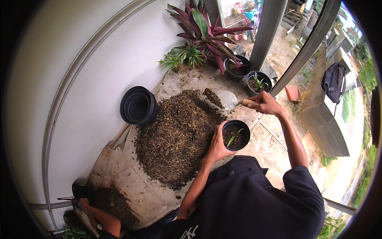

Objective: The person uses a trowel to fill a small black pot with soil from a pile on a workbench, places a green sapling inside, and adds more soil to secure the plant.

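My left hand grips the side of a black plastic plant pot, thumb near the rim. Inside it a small green seedling leans in dark soil. My right hand is closed around the wooden handle of a trowel. The metal trowel blade carries dark potting mix and sits at the far right edge of a large heap of potting mix. Pot and trowel are apart.
Nested black pots stand between heap and white wall. Potted plants, including a purple-leaved plant and a small potted plant, line the far side by a metal post. At lower left a co-worker's hand is near a black pot.
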Demonstrator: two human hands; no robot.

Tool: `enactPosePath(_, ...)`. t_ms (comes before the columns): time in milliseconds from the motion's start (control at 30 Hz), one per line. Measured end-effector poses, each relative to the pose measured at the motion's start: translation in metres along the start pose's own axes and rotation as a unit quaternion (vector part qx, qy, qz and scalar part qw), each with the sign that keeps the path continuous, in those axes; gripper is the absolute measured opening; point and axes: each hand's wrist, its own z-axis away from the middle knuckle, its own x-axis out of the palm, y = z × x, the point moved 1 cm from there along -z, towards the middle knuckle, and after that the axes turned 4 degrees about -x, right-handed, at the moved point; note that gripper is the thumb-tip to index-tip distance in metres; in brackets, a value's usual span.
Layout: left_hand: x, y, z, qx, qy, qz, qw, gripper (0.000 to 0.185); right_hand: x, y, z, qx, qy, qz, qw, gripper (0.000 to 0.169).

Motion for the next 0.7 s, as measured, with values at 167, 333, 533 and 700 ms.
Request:
enactPosePath(167,0.007,0.007,0.002,0.007,0.061,-0.002,0.998,0.123,-0.046,-0.024,0.052,0.013,0.032,0.033,0.999,0.044)
enactPosePath(333,0.009,0.023,-0.004,-0.012,0.120,-0.009,0.993,0.125,-0.087,-0.040,0.092,0.061,-0.003,0.107,0.992,0.058)
enactPosePath(533,0.021,0.020,-0.015,-0.036,0.193,-0.034,0.980,0.122,-0.097,-0.050,0.111,0.037,-0.024,0.166,0.985,0.053)
enactPosePath(700,0.030,0.014,-0.020,-0.038,0.216,-0.018,0.976,0.119,-0.101,-0.070,0.105,0.065,-0.081,0.210,0.972,0.042)
